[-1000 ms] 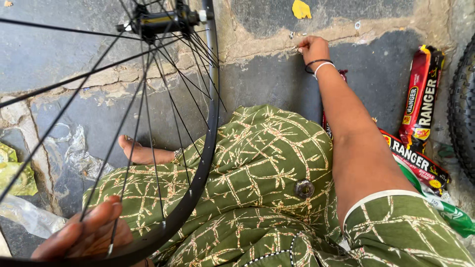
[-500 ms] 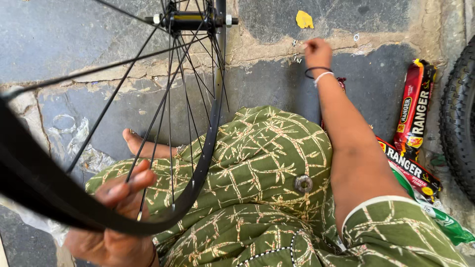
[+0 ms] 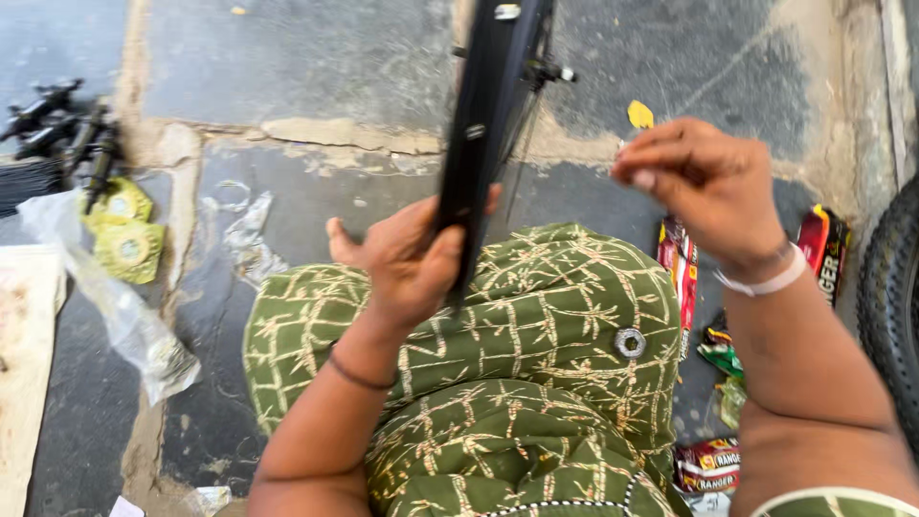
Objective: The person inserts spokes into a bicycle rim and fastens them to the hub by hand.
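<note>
I sit on a stone floor with my knees covered in green patterned cloth. My left hand grips the black rim of a bicycle wheel, which stands edge-on to the camera above my lap. My right hand is raised to the right of the rim, its fingertips pinched together on something too small to make out. A small metal nut lies on the cloth over my right knee.
Red and black packets lie on the floor to the right, beside a black tyre. At left are yellow-green packets, a clear plastic bag and black metal parts.
The wheel has turned from side-on to edge-on, with my left hand now gripping the rim. My right hand has come up off the floor toward the wheel.
</note>
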